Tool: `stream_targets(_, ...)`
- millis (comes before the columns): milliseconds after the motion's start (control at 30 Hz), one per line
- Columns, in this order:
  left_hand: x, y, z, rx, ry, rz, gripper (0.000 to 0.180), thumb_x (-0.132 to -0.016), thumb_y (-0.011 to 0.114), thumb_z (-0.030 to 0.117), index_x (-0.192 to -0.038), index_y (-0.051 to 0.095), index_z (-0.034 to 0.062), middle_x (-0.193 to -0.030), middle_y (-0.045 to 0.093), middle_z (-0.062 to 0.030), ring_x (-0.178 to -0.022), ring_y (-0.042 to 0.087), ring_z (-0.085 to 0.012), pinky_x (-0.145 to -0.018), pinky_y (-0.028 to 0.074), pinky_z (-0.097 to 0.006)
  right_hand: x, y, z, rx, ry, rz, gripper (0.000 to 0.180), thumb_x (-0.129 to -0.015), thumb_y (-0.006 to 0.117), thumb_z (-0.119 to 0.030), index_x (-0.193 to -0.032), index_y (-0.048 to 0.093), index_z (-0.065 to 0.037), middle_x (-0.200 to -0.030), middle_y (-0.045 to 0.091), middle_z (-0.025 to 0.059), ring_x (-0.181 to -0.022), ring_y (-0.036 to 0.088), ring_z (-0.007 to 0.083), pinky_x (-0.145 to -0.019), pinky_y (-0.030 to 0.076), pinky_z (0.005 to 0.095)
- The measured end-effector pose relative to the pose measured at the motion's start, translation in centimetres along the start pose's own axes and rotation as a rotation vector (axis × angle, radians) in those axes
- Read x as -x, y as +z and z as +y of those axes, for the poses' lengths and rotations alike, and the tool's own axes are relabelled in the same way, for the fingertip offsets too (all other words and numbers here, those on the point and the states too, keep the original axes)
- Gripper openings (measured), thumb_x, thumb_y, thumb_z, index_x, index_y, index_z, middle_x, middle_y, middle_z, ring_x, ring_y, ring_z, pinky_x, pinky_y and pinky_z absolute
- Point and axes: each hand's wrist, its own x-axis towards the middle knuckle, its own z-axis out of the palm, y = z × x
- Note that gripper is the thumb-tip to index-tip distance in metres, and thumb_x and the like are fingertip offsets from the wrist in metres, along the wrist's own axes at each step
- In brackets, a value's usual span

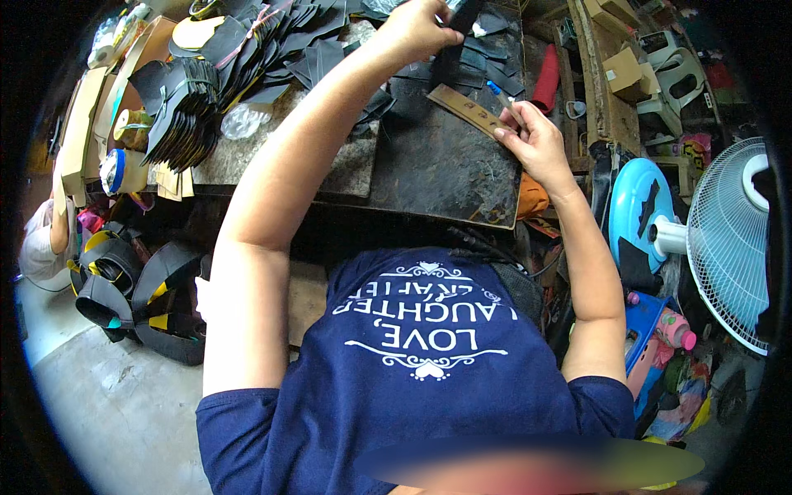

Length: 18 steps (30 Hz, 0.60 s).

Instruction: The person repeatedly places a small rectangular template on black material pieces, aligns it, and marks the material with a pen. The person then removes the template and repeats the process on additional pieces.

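A stone-topped workbench [247, 153] runs across the upper half of the view, and the person leans over it in a dark blue shirt [429, 371] with white printing. On the right part of the bench lies a dark, scuffed cutting board [437, 165], its near edge overhanging the bench. Off to the right stands a white electric fan [730, 239] beside a round blue disc [635, 206]. On the left part of the bench a big heap of black cut pieces [239, 58] spreads out, with a fanned bundle [177, 111] of them tied together near its left end. Below the bench on the left, black straps with yellow patches [124, 289] lie on the concrete floor [115, 404].

The left hand [417, 29] reaches far forward to the back of the cutting board. Its fingers are curled closed around the upper end of a black strip [458, 29], which hangs down from the grip toward the board.

The right hand [536, 144] sits at the board's right edge, fingers bent and close together. It presses on the near end of a flat brown strip [466, 109] that lies slantwise on the board, and it pinches a thin blue-tipped pen [500, 96] whose tip meets the strip. The brown strip lies just below the hanging black strip; whether the two touch cannot be told.
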Motion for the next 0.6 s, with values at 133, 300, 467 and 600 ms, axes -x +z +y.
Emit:
stream_targets(133, 0.2, -1.1, -2.1, 0.148, -0.071, -0.039, 0.037, -0.085, 0.072, 0.014, -0.109, 0.055, -0.0082, -0.083, 0.068, -0.0197, -0.065, 0.069, -0.0284, -0.055, 0.055, -0.04, 0.1, 0.3, 0.3, -0.068, 0.008, 0.001, 0.031, -0.086, 0.077, -0.009, -0.109, 0.059, 0.001, -0.103, 0.067, 0.0071, -0.098, 0.067, 0.0146, -0.084, 0.054, 0.028)
stream_targets(300, 1.6, -1.4, -3.6, -0.462, 0.271, 0.307, 0.04, -0.084, 0.066, 0.013, -0.117, 0.055, -0.008, -0.091, 0.068, -0.0283, -0.085, 0.068, -0.0442, -0.075, 0.056, -0.047, 0.0, 0.5, 0.5, -0.113, -0.035, 0.008, 0.029, -0.086, 0.074, -0.003, -0.112, 0.061, 0.0, -0.1, 0.06, 0.0, -0.086, 0.054, 0.0075, -0.074, 0.045, 0.0226)
stream_targets(467, 3.2, -1.3, -2.5, -0.715, 0.673, 0.088, 0.031, -0.079, 0.078, 0.016, -0.109, 0.071, 0.0097, -0.106, 0.068, -0.0096, -0.108, 0.064, -0.03, -0.094, 0.053, -0.041, -0.2, -0.4, -0.4, 0.02, -0.087, -0.049, 0.023, -0.086, 0.075, -0.008, -0.103, 0.064, 0.002, -0.096, 0.064, 0.0052, -0.082, 0.062, 0.0121, -0.074, 0.05, 0.027)
stream_targets(600, 4.1, -0.4, -1.6, -0.808, 0.524, -0.011, 0.019, -0.083, 0.075, 0.023, -0.099, 0.074, 0.0119, -0.097, 0.069, -0.0046, -0.107, 0.064, -0.0283, -0.095, 0.053, -0.039, -0.2, -0.5, -0.3, -0.058, -0.056, -0.072, 0.019, -0.086, 0.074, -0.007, -0.102, 0.065, 0.001, -0.092, 0.062, 0.0043, -0.079, 0.058, 0.0106, -0.073, 0.049, 0.0266)
